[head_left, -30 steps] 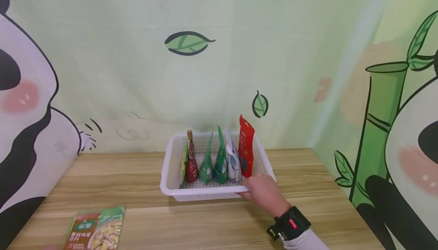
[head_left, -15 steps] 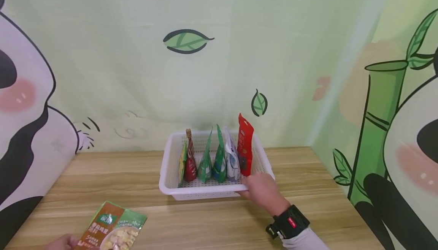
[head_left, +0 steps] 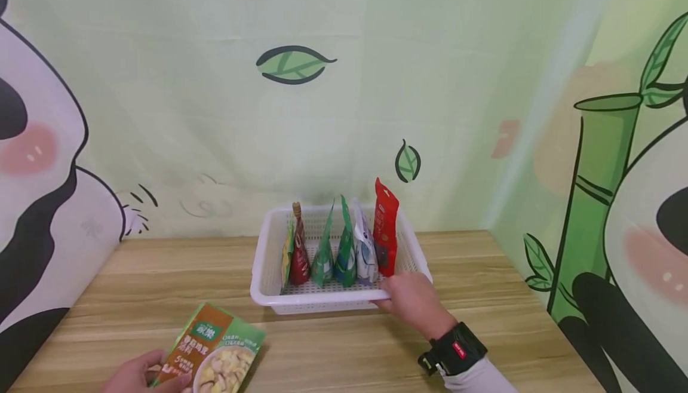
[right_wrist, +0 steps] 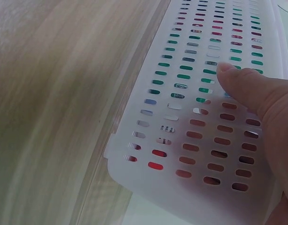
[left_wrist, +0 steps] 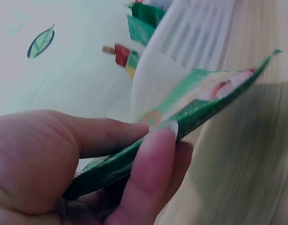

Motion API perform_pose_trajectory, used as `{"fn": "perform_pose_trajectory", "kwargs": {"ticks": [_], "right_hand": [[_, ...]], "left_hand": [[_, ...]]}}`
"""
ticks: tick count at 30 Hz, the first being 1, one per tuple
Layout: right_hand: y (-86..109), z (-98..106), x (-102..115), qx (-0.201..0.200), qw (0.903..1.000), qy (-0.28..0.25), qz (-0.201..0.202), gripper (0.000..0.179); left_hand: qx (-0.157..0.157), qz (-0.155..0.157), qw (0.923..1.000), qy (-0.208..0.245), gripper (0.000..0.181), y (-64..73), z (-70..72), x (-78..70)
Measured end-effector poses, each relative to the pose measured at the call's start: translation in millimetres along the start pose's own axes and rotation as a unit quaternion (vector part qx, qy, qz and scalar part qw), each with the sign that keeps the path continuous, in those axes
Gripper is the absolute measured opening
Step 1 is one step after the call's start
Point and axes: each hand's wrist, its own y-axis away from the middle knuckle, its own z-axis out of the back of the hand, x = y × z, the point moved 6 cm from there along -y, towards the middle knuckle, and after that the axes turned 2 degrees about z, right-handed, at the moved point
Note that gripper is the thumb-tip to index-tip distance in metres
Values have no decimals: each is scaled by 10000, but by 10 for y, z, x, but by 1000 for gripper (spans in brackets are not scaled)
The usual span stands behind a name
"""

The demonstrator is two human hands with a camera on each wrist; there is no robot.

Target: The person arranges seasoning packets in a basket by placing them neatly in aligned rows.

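My left hand (head_left: 141, 374) pinches a brown and green seasoning packet (head_left: 217, 351) with a picture of a filled bowl on its front. In the left wrist view the packet (left_wrist: 200, 112) appears nearly edge-on between thumb and fingers, above the tabletop. My right hand (head_left: 415, 304) grips the front rim of a white plastic basket (head_left: 317, 299) near its right corner. From the right wrist, the thumb (right_wrist: 242, 84) lies on the slotted outer wall (right_wrist: 134, 176), and the other fingers are partly hidden behind it. The packet is left of and nearer than the basket, apart from it.
Upright in the basket stand a yellow-green packet (head_left: 287, 261), a dark red pouch (head_left: 299, 261), two green bags (head_left: 323, 261), a white bag (head_left: 366, 255) and a red bag (head_left: 386, 229). The wooden table (head_left: 177, 273) meets a printed cloth backdrop (head_left: 215, 112) behind.
The packet lay at the lower left; my left hand has come into view holding it and has moved it rightward and forward. My right hand and the basket have stayed put.
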Motion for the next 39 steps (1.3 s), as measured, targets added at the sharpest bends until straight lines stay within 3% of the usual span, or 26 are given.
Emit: {"fn": "perform_pose_trajectory", "kwargs": {"ticks": [5, 10, 18, 27, 33, 39], "right_hand": [[6, 17, 7, -9, 10000, -17, -2, 28], [6, 20, 9, -26, 10000, -13, 8, 29], [9, 38, 2, -175, 9997, 143, 91, 31], [17, 27, 5, -161, 9998, 44, 112, 30], [15, 16, 1, -80, 9999, 1, 60, 30], [11, 39, -2, -161, 9998, -79, 49, 28]], "left_hand": [[767, -410, 9934, 751, 74, 14, -275, -226], [887, -644, 9915, 703, 76, 11, -519, -484], [546, -1076, 9923, 286, 76, 1, -757, -843], [482, -1104, 9868, 1080, 62, 24, -955, -1028], [244, -1492, 9775, 1473, 59, -37, -1066, -1194], [516, -1903, 9622, 1879, 61, -91, -1139, -1388]]}}
